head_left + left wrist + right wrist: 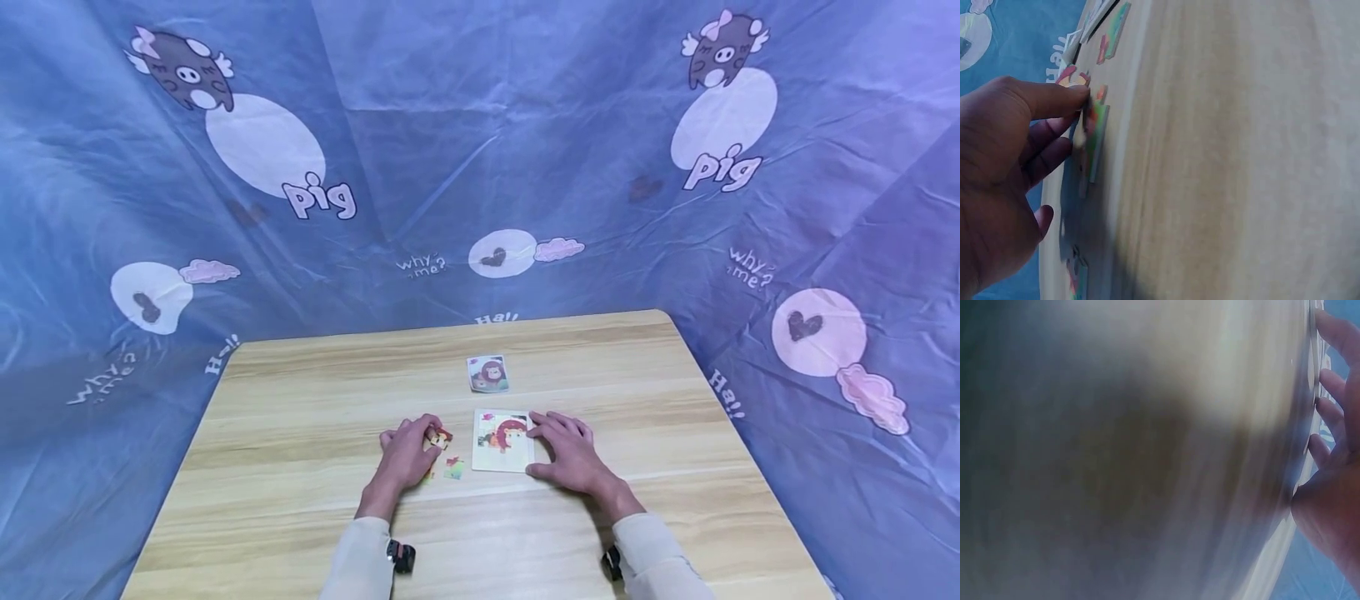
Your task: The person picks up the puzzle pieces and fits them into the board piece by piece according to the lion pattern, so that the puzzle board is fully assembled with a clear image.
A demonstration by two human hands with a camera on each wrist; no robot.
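My left hand (407,454) pinches a puzzle piece (441,437) with reddish-brown and cream printing between thumb and forefinger, left of the board. In the left wrist view the thumb hides part of that piece. A green and red puzzle piece (454,468) lies on the table by the left thumb, and another is partly covered by the hand. The white puzzle board (487,463) holds a partly assembled picture of a red-maned animal. Along the board's right edge rests my right hand (573,457), fingers spread and thumb near the lower corner.
A small picture card (488,374) showing a maned animal lies on the wooden table (315,392) behind the board. One more puzzle piece (1079,278) is at the bottom of the left wrist view. A blue printed curtain (420,167) surrounds the table's back and sides.
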